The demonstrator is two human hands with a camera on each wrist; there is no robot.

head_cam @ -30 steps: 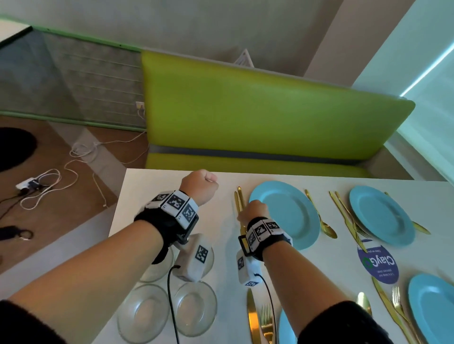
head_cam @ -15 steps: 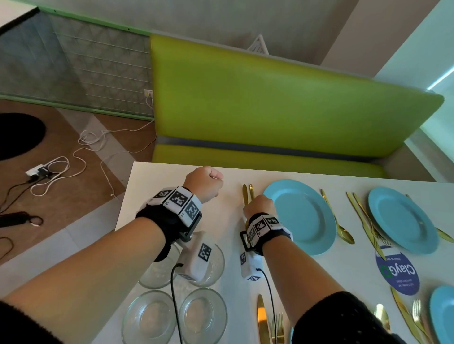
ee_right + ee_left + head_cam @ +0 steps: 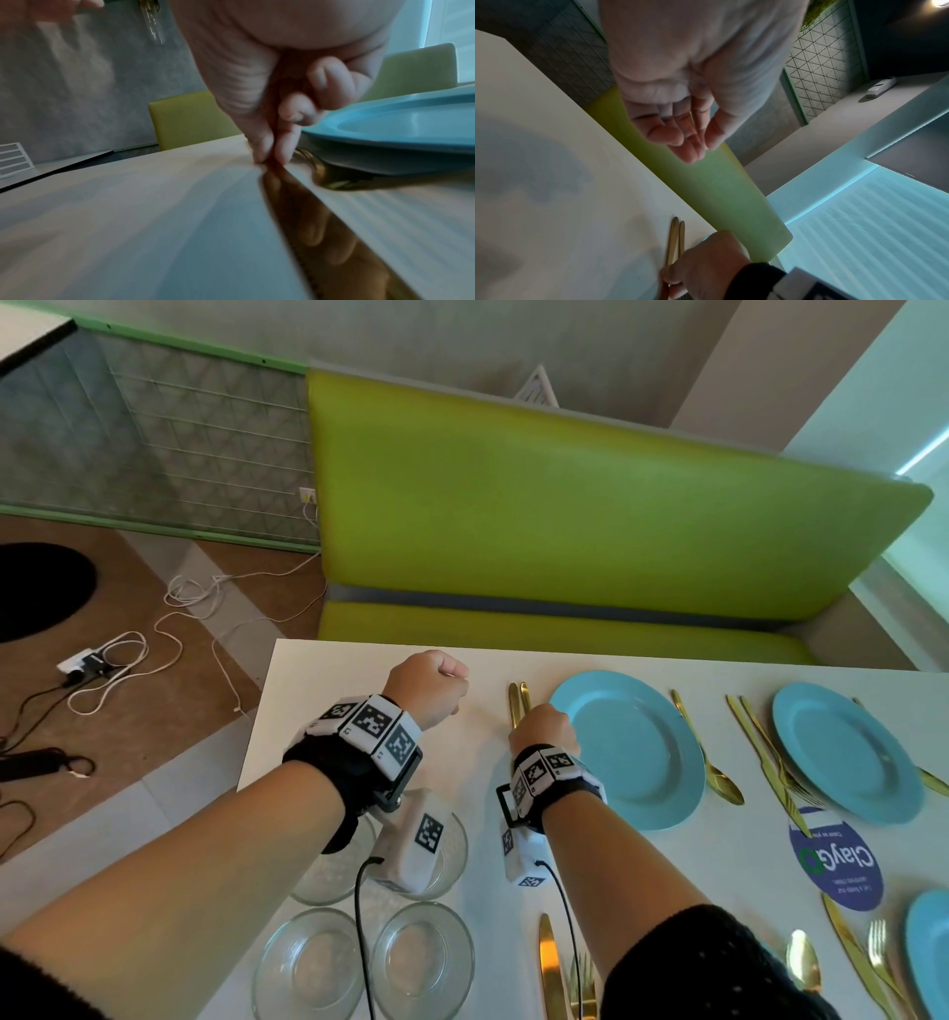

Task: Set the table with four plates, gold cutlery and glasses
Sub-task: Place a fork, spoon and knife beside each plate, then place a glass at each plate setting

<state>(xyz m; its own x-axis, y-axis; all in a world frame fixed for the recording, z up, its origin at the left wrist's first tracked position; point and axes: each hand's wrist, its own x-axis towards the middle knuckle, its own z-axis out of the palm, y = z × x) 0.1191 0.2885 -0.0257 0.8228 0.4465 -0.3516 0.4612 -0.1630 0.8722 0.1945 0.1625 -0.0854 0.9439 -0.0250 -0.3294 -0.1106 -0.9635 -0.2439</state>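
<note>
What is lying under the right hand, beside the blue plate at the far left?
Under the right hand lie two gold cutlery pieces on the white table, beside the blue plate. Only their far ends show; the rest is covered. The fingertips pinch the knife.

A long lime-green upholstered bench (image 3: 590, 516) runs along the far side of the white table (image 3: 334, 711). On the tabletop lies a round blue sticker with white lettering (image 3: 837, 865). Down on the brown floor (image 3: 128, 588), white cables (image 3: 200, 598) trail toward a small power adapter (image 3: 84, 662), near a black round mat (image 3: 36, 588).
</note>
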